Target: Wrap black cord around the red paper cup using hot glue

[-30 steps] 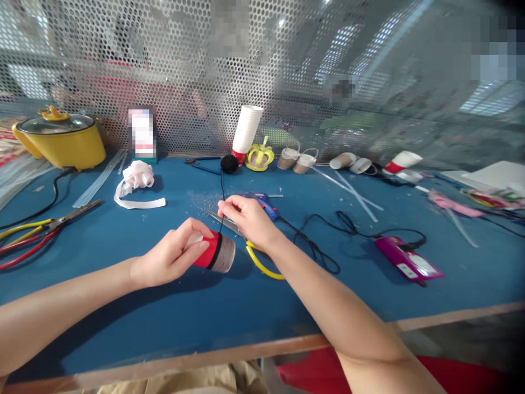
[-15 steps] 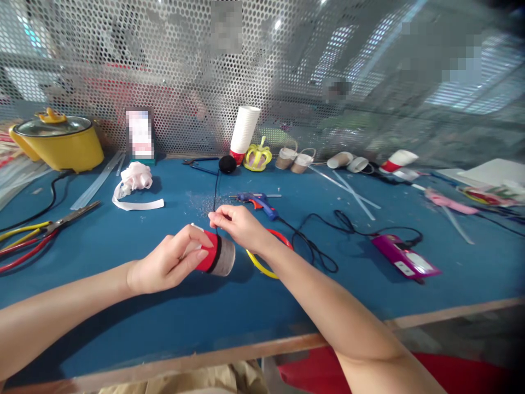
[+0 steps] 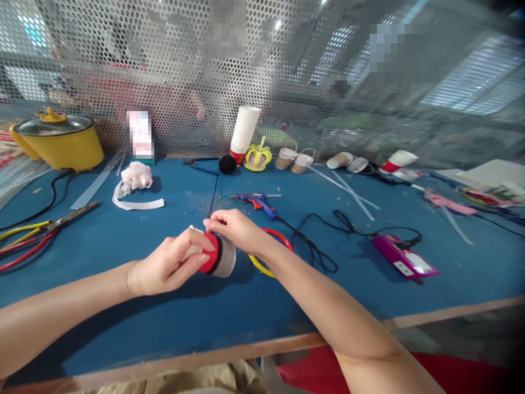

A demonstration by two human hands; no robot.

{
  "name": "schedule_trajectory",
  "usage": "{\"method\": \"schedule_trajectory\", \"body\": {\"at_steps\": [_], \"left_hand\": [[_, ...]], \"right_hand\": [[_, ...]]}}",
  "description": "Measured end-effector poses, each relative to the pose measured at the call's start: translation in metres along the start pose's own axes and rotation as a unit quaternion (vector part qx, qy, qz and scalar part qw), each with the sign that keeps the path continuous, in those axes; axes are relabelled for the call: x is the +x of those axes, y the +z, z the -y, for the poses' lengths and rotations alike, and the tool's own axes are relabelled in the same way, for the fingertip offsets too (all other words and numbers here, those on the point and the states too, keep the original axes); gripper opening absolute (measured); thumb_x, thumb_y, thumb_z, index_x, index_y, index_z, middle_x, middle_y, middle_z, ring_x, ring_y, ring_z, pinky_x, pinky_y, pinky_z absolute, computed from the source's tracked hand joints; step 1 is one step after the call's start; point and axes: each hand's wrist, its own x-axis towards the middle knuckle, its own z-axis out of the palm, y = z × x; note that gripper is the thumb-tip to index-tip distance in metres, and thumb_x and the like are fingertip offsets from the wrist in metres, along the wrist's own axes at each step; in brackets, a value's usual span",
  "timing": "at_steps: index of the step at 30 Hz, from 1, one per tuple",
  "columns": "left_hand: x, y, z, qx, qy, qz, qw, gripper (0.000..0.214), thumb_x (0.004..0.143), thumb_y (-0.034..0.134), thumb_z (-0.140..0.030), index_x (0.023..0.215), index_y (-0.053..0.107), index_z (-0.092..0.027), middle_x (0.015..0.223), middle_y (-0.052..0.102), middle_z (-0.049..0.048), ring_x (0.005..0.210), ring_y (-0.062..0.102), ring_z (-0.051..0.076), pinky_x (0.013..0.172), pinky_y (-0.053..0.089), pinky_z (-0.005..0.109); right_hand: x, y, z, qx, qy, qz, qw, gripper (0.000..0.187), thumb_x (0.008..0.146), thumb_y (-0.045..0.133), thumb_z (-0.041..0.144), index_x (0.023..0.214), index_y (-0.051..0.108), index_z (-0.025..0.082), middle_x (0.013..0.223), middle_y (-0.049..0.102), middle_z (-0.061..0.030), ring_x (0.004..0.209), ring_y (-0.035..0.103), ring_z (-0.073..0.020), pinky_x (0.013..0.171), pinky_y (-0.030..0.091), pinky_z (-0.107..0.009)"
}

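Note:
My left hand (image 3: pixel 170 264) is closed around a paper cup (image 3: pixel 219 257) lying on its side; the cup is red near my fingers, has a black band and a grey-brown outer part. My right hand (image 3: pixel 233 229) pinches a thin black cord (image 3: pixel 214 190) right above the cup. The cord runs back across the blue table (image 3: pixel 172 312) to a black ball of cord (image 3: pixel 227 163). Yellow and red scissor handles (image 3: pixel 274 236) show from under my right wrist.
A blue glue gun (image 3: pixel 258 200) with a black cable and a purple box (image 3: pixel 404 257) lie to the right. Pliers and scissors (image 3: pixel 36 232) lie at the left, a white ribbon (image 3: pixel 135 183) and yellow pot (image 3: pixel 57 139) behind. Cups and a yellow crown (image 3: pixel 257 156) stand by the perforated screen.
My right hand has moved left and nearer to the cup, pulling the black cord with it. The scissor handles and the glue gun now show beyond my wrist. The left hand keeps the cup.

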Motion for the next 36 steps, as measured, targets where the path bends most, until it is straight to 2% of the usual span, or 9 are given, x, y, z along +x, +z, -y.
{"method": "schedule_trajectory", "body": {"at_steps": [10,14,18,20,22,24,28,32,36], "left_hand": [[0.001,-0.001,-0.001,0.016,0.02,-0.003,1.0,0.011,0.085,0.041,-0.013,0.095,0.042,-0.017,0.071,0.055,-0.0009,0.06,0.051,0.008,0.05,0.039,0.016],[0.002,-0.001,0.0,0.016,0.02,-0.004,1.0,0.014,0.085,0.041,-0.012,0.098,0.042,-0.017,0.072,0.056,-0.0009,0.061,0.052,0.007,0.054,0.041,0.016],[0.0,0.001,0.008,0.034,-0.021,-0.02,0.999,0.023,0.086,0.042,-0.016,0.109,0.04,-0.018,0.092,0.059,0.0048,0.071,0.056,0.009,0.063,0.045,0.02],[0.0,0.001,0.013,0.024,-0.051,-0.038,0.998,0.027,0.087,0.041,-0.018,0.114,0.038,-0.017,0.101,0.058,0.0074,0.08,0.057,0.012,0.069,0.047,0.023],[0.0,0.002,0.018,0.018,-0.085,-0.063,0.994,0.03,0.087,0.04,-0.021,0.117,0.037,-0.017,0.109,0.056,0.009,0.092,0.056,0.015,0.078,0.046,0.026],[0.001,0.002,0.023,0.012,-0.125,-0.084,0.988,0.031,0.088,0.039,-0.024,0.118,0.037,-0.018,0.112,0.054,0.009,0.096,0.055,0.016,0.082,0.045,0.028],[0.003,0.002,0.03,-0.026,-0.181,-0.086,0.979,0.036,0.088,0.039,-0.029,0.122,0.035,-0.017,0.105,0.055,0.0077,0.084,0.055,0.014,0.077,0.046,0.029],[0.005,0.003,0.035,-0.11,-0.221,-0.071,0.966,0.041,0.087,0.041,-0.036,0.122,0.036,-0.015,0.092,0.056,0.0043,0.075,0.053,0.012,0.069,0.047,0.025],[0.008,0.003,0.035,-0.163,-0.268,-0.039,0.949,0.039,0.087,0.039,-0.039,0.118,0.041,-0.014,0.081,0.057,0.001,0.068,0.052,0.011,0.065,0.046,0.023]], "right_hand": [[0.001,0.0,0.002,-0.016,0.028,0.011,0.999,0.031,0.078,0.049,0.04,0.063,0.055,0.014,0.053,0.044,0.0039,0.05,0.036,-0.0082,0.051,0.03,-0.022],[0.001,0.001,0.002,-0.004,0.032,0.01,0.999,0.034,0.077,0.052,0.045,0.064,0.055,0.014,0.054,0.045,0.0037,0.051,0.037,-0.0082,0.051,0.03,-0.022],[0.002,0.0,-0.001,0.062,0.024,-0.015,0.998,0.042,0.079,0.047,0.051,0.069,0.059,0.013,0.062,0.054,-0.0003,0.059,0.046,-0.0103,0.057,0.036,-0.023],[0.004,-0.005,-0.003,0.125,0.048,-0.014,0.991,0.047,0.082,0.04,0.054,0.075,0.061,0.013,0.07,0.059,-0.0035,0.065,0.052,-0.0117,0.06,0.041,-0.024],[0.004,-0.012,-0.005,0.177,0.084,0.006,0.981,0.054,0.083,0.034,0.059,0.08,0.062,0.013,0.075,0.062,-0.0062,0.068,0.056,-0.0131,0.061,0.044,-0.025],[0.002,-0.019,-0.007,0.196,0.096,0.046,0.975,0.053,0.08,0.037,0.06,0.086,0.062,0.013,0.08,0.063,-0.0076,0.072,0.059,-0.0149,0.061,0.048,-0.027],[-0.004,-0.025,-0.01,0.161,0.063,0.079,0.982,0.048,0.071,0.063,0.043,0.108,0.056,0.014,0.093,0.063,-0.0076,0.082,0.06,-0.0167,0.07,0.051,-0.03],[-0.011,-0.017,-0.013,0.065,0.023,0.032,0.997,0.05,0.071,0.065,0.031,0.115,0.051,0.012,0.104,0.061,-0.0105,0.091,0.059,-0.0186,0.081,0.048,-0.034],[-0.017,-0.009,-0.013,-0.083,-0.029,0.005,0.996,0.052,0.067,0.067,0.031,0.115,0.053,0.014,0.11,0.056,-0.0119,0.094,0.056,-0.0212,0.081,0.046,-0.037]]}}
